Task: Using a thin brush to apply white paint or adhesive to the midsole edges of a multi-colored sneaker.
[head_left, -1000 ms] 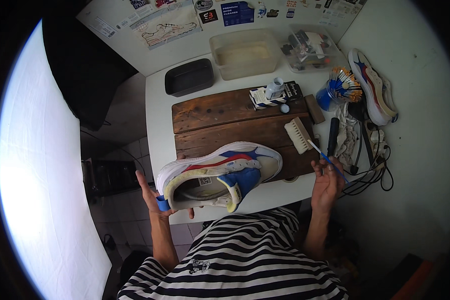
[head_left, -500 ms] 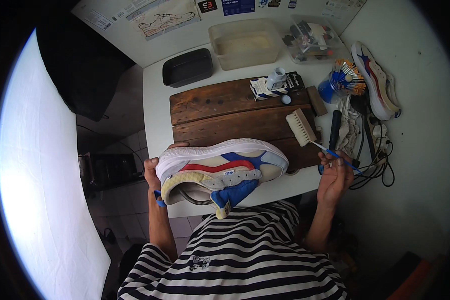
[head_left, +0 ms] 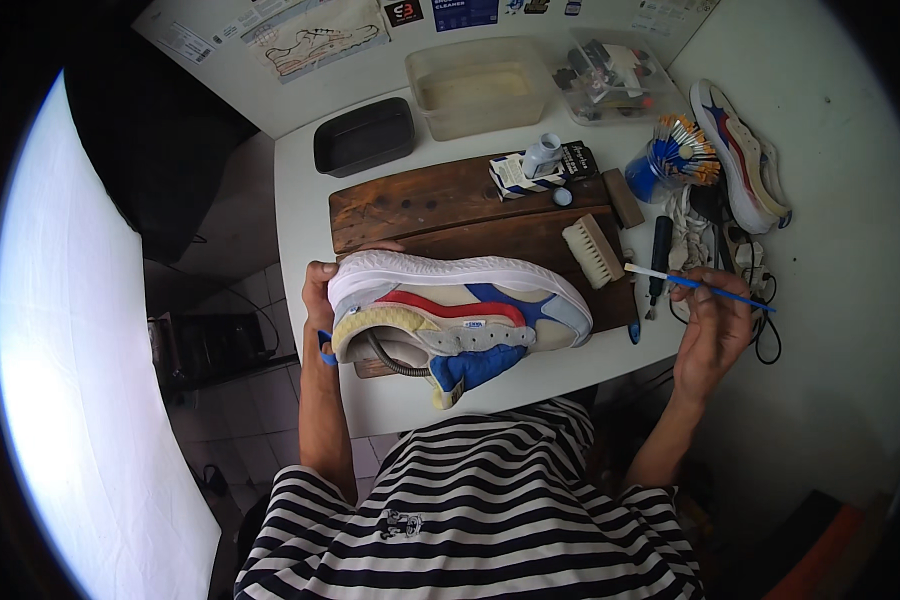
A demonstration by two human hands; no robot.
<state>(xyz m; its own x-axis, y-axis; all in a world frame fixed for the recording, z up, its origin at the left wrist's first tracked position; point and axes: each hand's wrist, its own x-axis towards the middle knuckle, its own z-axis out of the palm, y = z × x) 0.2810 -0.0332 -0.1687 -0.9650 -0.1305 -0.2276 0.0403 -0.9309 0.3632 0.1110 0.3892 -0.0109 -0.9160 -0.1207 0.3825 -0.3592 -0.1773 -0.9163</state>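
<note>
My left hand [head_left: 320, 290] is closed round the heel end of a sneaker [head_left: 460, 310], which lies on its side in the air, white sole toward the far side. The shoe has red, blue, cream and yellow panels and no laces in its eyelets; a coiled spring piece shows inside its opening. Between the fingers of my right hand [head_left: 712, 320] is a thin blue paintbrush [head_left: 720, 290], its pale tip pointing left, apart from the shoe. A wooden scrub brush [head_left: 592, 250] with light bristles rests on the dark wooden board [head_left: 410, 210] beyond the toe.
A small open bottle [head_left: 543, 156] stands on a box, its cap [head_left: 562, 197] nearby. Behind are a black tray [head_left: 364, 138], a clear tub [head_left: 480, 90] and a bin of supplies [head_left: 610, 80]. On the right are a jar of brushes [head_left: 660, 170], another sneaker [head_left: 735, 150] and cables.
The sneaker and my left hand have moved slightly away from my body and right. My right hand has shifted right and up, and the paintbrush now lies flatter, its tip clear of the scrub brush.
</note>
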